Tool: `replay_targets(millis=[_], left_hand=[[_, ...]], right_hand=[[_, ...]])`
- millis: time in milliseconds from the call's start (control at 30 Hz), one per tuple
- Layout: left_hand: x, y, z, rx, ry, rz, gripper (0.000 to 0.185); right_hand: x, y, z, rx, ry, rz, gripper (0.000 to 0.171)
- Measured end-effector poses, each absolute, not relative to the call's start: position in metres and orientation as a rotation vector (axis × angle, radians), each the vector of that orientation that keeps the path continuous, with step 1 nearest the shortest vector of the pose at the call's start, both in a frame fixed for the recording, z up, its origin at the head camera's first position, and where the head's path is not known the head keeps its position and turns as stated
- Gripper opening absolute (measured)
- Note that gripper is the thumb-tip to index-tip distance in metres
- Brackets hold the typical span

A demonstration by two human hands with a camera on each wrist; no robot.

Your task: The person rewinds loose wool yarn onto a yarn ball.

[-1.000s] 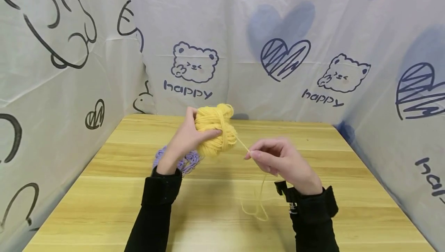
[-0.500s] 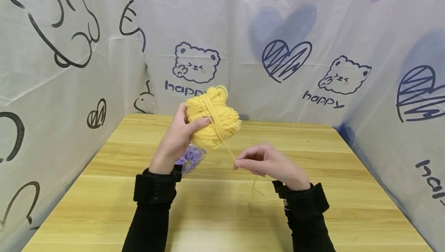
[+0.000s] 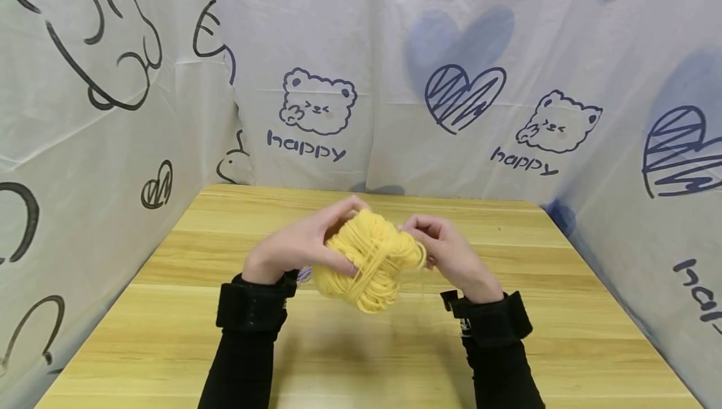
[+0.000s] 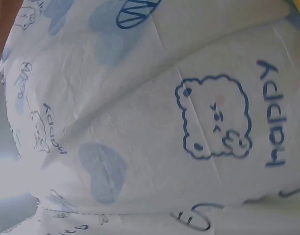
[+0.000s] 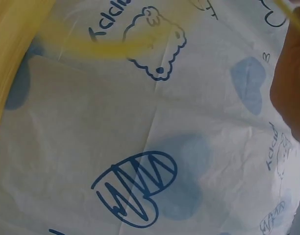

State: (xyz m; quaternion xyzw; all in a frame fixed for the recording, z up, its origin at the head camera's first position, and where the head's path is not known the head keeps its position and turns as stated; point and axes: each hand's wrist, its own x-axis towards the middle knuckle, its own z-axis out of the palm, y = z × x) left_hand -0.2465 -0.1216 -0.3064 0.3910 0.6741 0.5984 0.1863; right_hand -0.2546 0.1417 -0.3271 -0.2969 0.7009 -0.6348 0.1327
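Observation:
A ball of yellow yarn [image 3: 375, 258] is held above the table, strands wrapped crosswise over its middle. My left hand [image 3: 307, 240] grips it from the left, thumb across the near side and fingers over the far side. Close by its right end, my right hand [image 3: 448, 252] pinches the loose yarn strand between thumb and fingertips. In the right wrist view a blurred length of yellow strand [image 5: 115, 48] crosses the upper part, with part of the right hand [image 5: 292, 83] at the right edge. Behind the left wrist a bit of purple yarn [image 3: 304, 274] shows; the rest is hidden.
A light wooden table [image 3: 564, 346] lies under both hands. White curtains [image 3: 383, 52] printed with hearts, bears and lettering enclose it at the back and on both sides.
The yellow ball has been lowered and turned in the left hand, now covering most of the purple yarn. My right hand has come up to the ball's right end, still holding the strand.

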Motion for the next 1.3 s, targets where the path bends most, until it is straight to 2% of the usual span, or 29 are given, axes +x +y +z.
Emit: replay_targets(millis=[100, 200, 467, 733, 1067, 1300], left_hand=[[-0.249, -0.118, -0.309, 1.123, 2.12, 1.544, 0.056], [-0.251, -0.115, -0.312, 1.032, 2.313, 1.499, 0.055], [-0.253, -0.113, -0.311, 0.664, 2.341, 1.822, 0.058], [-0.252, -0.113, -0.307, 0.519, 2.317, 2.092, 0.06], [-0.249, -0.117, -0.302, 0.602, 2.119, 2.334, 0.056], [-0.245, -0.121, -0.299, 0.865, 1.841, 2.231, 0.056]], right_hand=[[-0.248, 0.141, -0.322, -0.872, 2.012, -1.958, 0.015], [-0.241, 0.141, -0.316, -0.927, 2.028, -2.005, 0.015], [-0.226, 0.137, -0.308, -1.015, 2.17, -1.848, 0.016], [-0.222, 0.132, -0.308, -1.078, 2.194, -1.671, 0.014], [-0.23, 0.127, -0.314, -1.103, 2.157, -1.534, 0.017], [-0.245, 0.131, -0.323, -1.121, 2.066, -1.53, 0.016]])
